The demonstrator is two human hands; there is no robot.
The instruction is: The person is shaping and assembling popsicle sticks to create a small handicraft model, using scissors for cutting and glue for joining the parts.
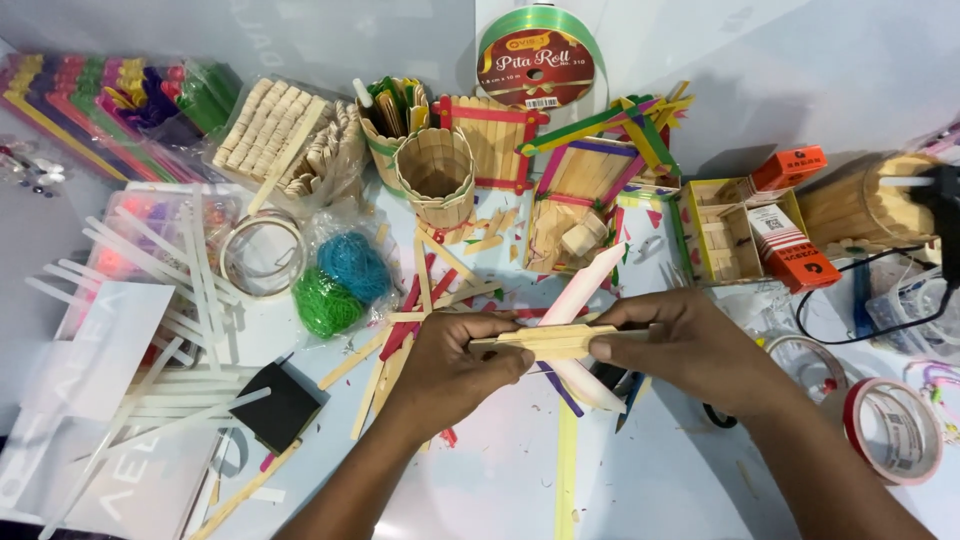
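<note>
Left hand (450,365) and right hand (685,345) pinch a bundle of craft sticks (548,342) together.

Ribbon roll (538,55) at top centre, green with a red label; round stick cup (437,175) below it, upright; bag of blue and green rubber bands (340,280) left of centre; black square pad (276,407) lower left; clear glue sticks (150,250) scattered on the left; red-edged tape roll (893,430) at right; orange boxes (795,245) beside a yellow tray (695,240).
</note>
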